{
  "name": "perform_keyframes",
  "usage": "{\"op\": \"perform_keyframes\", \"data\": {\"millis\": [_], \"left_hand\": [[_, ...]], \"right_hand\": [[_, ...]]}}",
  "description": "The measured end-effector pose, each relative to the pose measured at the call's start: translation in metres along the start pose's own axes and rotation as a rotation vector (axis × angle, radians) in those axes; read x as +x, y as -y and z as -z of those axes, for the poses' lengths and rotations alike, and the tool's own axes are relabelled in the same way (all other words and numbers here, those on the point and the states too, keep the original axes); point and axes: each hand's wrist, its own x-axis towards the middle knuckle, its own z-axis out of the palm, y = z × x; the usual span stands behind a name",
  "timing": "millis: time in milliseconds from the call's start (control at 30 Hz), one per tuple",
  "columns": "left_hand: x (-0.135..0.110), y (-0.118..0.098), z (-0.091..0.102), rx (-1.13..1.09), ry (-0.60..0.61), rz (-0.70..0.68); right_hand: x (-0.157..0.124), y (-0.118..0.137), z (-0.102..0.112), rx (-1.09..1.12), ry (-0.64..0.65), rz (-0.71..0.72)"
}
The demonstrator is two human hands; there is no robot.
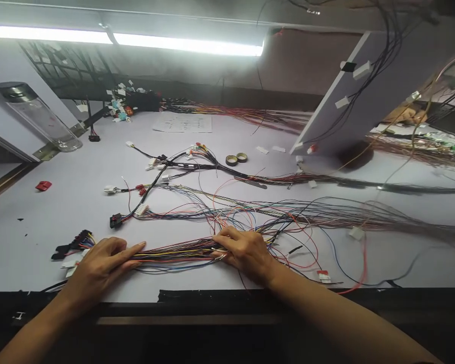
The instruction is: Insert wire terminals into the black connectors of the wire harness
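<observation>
Left hand (100,265) clasps the wires (174,253) near the tabletop's (79,207) front edge! Right hand (244,250), fingers pinched together, grips them too!

Single head-worn view, facing forward and down, close over a white worktable (72,210), from its near edge

The left hand (98,264) and right hand (246,253) each hide a stretch of the wire bundle (174,254), and the lower edge cuts off both forearms (337,308). Loose wires (326,221) blur toward the right edge; the marks on the paper sheet (182,123) are too small to read.
</observation>
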Motion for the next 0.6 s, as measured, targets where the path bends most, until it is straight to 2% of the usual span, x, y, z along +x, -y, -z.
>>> {"op": "perform_keyframes", "data": {"millis": [100, 167, 400, 600], "left_hand": [[0.015, -0.008, 0.005, 0.031, -0.008, -0.026], [0.033, -0.021, 0.004, 0.066, -0.029, -0.077], [0.110, -0.081, -0.024, 0.049, -0.124, -0.120], [0.144, -0.095, -0.042, 0.050, -0.018, -0.229]], "right_hand": [[0.001, 0.000, -0.001, 0.021, -0.023, 0.025], [0.000, 0.000, -0.003, 0.039, -0.049, 0.034], [-0.001, -0.001, -0.004, 0.087, -0.082, 0.073], [0.003, -0.002, -0.001, 0.089, -0.021, 0.060]]}}
